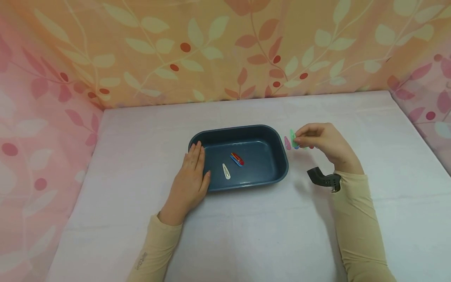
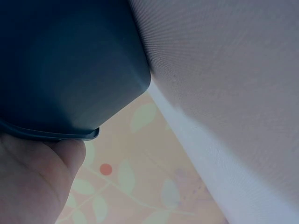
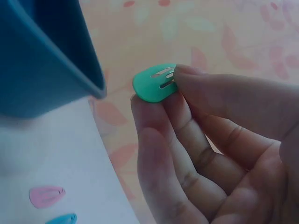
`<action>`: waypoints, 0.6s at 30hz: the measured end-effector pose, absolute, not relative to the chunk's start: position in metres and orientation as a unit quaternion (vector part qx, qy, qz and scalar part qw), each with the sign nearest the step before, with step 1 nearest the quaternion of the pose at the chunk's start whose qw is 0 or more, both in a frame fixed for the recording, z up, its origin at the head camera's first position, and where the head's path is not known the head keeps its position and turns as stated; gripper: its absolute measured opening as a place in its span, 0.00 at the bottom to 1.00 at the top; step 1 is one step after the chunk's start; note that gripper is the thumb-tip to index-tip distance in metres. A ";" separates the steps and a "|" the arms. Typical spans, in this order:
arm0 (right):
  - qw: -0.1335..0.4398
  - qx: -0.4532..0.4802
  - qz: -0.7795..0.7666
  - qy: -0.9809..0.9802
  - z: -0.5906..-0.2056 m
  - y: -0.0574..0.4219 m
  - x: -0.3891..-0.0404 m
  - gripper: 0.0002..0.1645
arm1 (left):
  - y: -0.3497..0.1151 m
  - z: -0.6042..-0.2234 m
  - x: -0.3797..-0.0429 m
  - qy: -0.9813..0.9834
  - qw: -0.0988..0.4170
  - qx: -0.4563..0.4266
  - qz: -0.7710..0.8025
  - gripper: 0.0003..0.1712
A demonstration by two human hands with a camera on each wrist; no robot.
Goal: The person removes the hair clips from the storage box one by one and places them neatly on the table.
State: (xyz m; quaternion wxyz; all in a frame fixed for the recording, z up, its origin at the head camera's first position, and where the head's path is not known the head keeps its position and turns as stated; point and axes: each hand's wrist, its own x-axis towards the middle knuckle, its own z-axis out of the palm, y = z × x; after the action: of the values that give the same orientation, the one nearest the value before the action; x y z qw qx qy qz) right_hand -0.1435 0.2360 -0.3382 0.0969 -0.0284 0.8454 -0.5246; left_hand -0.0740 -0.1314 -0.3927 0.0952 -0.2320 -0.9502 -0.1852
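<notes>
My right hand (image 1: 318,143) pinches a green snap hair clip (image 3: 147,88) between thumb and fingers, just right of a dark blue plastic tray (image 1: 243,185). The clip's slotted part shows near the thumb in the right wrist view. At the tray's left rim rests my left hand (image 1: 190,178), its fingers straight and side by side. Inside the tray lie a white hair clip (image 1: 226,171), a red one (image 1: 238,158) and a blue one (image 1: 235,161), the last two overlapping. A sliver of yellow shows beside the red clip.
On the white tablecloth (image 1: 232,239), right of the tray, lies a pink hair clip (image 3: 46,196) with a blue clip (image 3: 63,218) near it. More small coloured clips are partly hidden under my right hand. A leaf-patterned curtain (image 1: 239,51) hangs behind the table.
</notes>
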 end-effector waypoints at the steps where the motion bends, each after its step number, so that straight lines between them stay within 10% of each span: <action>1: 0.096 -0.025 -0.525 0.845 -0.339 0.238 -0.144 0.10 | -0.131 -0.393 -0.074 -0.950 0.094 -0.232 -0.185 0.35; 18: 0.077 -0.007 -0.570 0.818 -0.356 0.276 -0.152 0.07 | -0.131 -0.392 -0.074 -0.950 0.094 -0.233 -0.186 0.35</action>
State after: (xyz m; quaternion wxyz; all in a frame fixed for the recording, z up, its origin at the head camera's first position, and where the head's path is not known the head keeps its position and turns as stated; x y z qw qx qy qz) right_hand -0.1518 0.2759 -0.3559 0.0770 -0.0070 0.8182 -0.5697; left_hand -0.0736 -0.1314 -0.3918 0.0940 -0.2332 -0.9498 -0.1860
